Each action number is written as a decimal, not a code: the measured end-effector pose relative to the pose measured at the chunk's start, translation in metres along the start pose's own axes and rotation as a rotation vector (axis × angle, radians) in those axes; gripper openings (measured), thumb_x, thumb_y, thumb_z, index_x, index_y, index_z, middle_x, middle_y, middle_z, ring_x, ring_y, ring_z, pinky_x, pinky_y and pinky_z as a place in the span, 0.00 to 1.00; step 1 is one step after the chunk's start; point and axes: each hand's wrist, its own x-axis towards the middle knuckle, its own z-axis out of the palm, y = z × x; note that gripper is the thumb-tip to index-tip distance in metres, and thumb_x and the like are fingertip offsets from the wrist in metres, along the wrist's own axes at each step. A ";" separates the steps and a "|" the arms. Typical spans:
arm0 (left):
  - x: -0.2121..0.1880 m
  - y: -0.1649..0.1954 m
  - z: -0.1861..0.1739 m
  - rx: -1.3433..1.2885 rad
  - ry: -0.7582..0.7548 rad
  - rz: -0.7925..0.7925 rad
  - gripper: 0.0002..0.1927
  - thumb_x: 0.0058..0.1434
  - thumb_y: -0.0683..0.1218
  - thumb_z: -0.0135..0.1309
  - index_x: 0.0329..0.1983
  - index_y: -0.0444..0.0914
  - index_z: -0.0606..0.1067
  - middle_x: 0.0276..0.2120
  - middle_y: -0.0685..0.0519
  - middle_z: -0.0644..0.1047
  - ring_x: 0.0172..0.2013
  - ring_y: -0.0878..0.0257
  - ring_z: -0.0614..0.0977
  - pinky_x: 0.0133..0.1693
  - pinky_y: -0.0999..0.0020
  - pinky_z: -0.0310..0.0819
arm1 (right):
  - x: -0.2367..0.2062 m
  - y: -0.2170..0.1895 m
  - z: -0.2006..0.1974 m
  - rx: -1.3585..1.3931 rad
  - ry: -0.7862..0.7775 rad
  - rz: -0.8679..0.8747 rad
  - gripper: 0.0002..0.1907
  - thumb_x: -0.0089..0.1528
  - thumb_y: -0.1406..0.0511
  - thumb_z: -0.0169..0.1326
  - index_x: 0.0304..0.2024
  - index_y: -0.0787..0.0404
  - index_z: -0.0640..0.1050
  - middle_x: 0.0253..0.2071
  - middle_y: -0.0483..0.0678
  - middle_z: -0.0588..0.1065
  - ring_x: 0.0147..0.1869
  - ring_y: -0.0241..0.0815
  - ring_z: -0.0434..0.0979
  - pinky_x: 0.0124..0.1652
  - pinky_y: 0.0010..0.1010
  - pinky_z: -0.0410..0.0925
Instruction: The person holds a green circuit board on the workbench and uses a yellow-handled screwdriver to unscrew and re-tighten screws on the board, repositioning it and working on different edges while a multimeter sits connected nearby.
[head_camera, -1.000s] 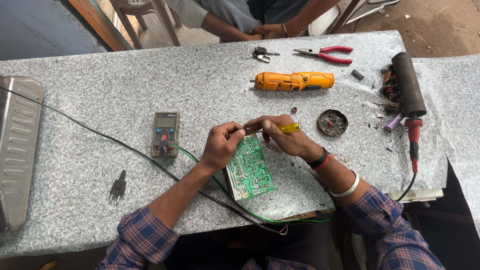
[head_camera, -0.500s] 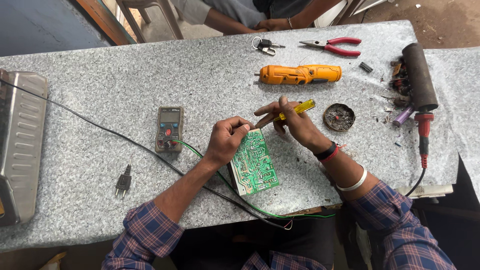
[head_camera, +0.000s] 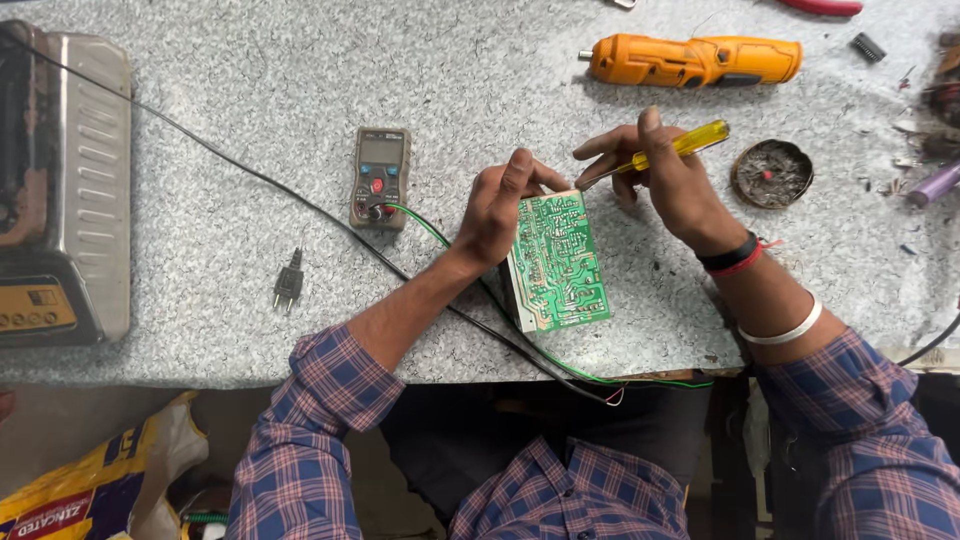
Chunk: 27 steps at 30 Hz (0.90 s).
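Observation:
A green circuit board (head_camera: 556, 262) stands tilted on the grey speckled table (head_camera: 200, 130), solder side up. My left hand (head_camera: 500, 205) grips its upper left edge. My right hand (head_camera: 665, 175) holds a screwdriver with a clear yellow handle (head_camera: 685, 143), its metal tip pointing at the board's top edge. A grey multimeter (head_camera: 380, 177) lies just left of my left hand, with a green wire (head_camera: 440, 238) running from it under the board.
An orange power screwdriver (head_camera: 695, 60) lies at the back. A round tin of dark residue (head_camera: 771, 173) sits right of my right hand. A metal appliance (head_camera: 60, 190) is at the far left, with a black cable (head_camera: 250, 175) and a plug (head_camera: 288, 285) nearby.
The view has dropped closer to the table. My left hand has shifted to the board's top left edge, and my right hand has brought the screwdriver tip down to the board.

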 end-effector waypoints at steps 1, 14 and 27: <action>0.000 0.000 0.000 0.006 -0.002 0.006 0.43 0.74 0.69 0.27 0.42 0.29 0.80 0.32 0.45 0.83 0.33 0.61 0.85 0.38 0.67 0.79 | 0.000 0.000 0.000 0.001 0.001 -0.008 0.45 0.72 0.39 0.24 0.51 0.67 0.80 0.36 0.52 0.81 0.25 0.33 0.68 0.26 0.24 0.63; 0.000 -0.001 -0.001 0.018 -0.003 0.014 0.46 0.73 0.70 0.24 0.42 0.28 0.80 0.31 0.44 0.83 0.33 0.61 0.85 0.39 0.68 0.80 | 0.000 -0.001 0.001 0.012 -0.035 -0.022 0.37 0.74 0.44 0.31 0.54 0.67 0.79 0.37 0.52 0.80 0.28 0.34 0.71 0.26 0.25 0.65; 0.001 0.002 0.000 0.026 0.005 -0.001 0.46 0.73 0.70 0.25 0.41 0.28 0.80 0.30 0.44 0.83 0.32 0.61 0.85 0.37 0.67 0.79 | -0.001 -0.004 0.000 0.090 -0.069 -0.028 0.29 0.75 0.50 0.37 0.55 0.68 0.77 0.39 0.50 0.79 0.29 0.34 0.71 0.28 0.25 0.65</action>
